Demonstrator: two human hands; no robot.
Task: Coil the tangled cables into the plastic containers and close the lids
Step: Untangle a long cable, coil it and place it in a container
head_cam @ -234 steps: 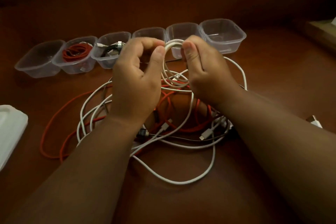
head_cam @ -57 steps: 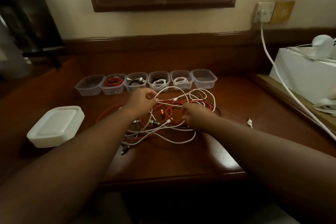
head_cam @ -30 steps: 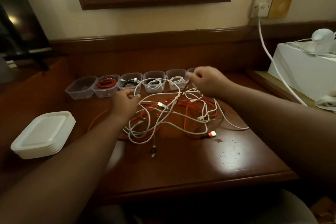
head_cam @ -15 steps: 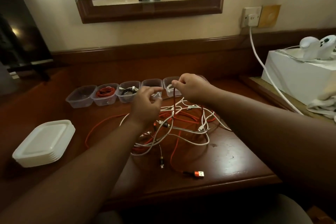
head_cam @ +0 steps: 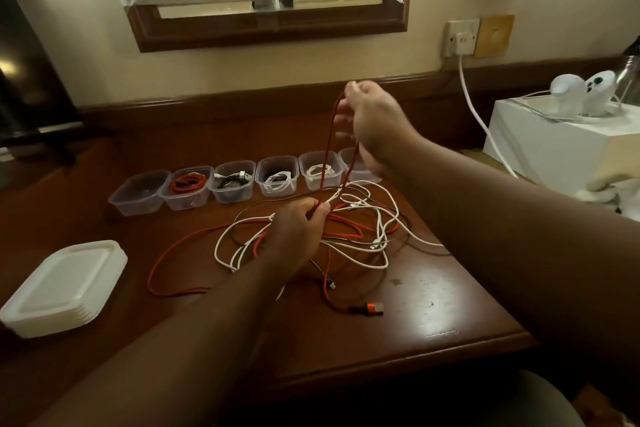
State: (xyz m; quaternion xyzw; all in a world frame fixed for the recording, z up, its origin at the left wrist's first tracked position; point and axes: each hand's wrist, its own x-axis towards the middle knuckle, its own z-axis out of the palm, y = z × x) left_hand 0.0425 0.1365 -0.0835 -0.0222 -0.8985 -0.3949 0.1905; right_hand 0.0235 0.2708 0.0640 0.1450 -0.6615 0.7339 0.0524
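Observation:
A tangle of white cables and red cable lies on the wooden table. My right hand is raised above the containers and grips a loop of red cable that hangs down to the pile. My left hand pinches the same red cable low at the tangle. The red cable's orange plug rests near the front. A row of clear plastic containers stands behind, several holding coiled cables; the rightmost is partly hidden by my right wrist.
A stack of white lids sits at the left. A white box with white devices on top stands at the right. A white power cord hangs from the wall socket. The table's front edge is close to me.
My right hand has lifted higher, drawing the red cable loop up out of the tangle. My left hand has dropped onto the pile and holds the cable there.

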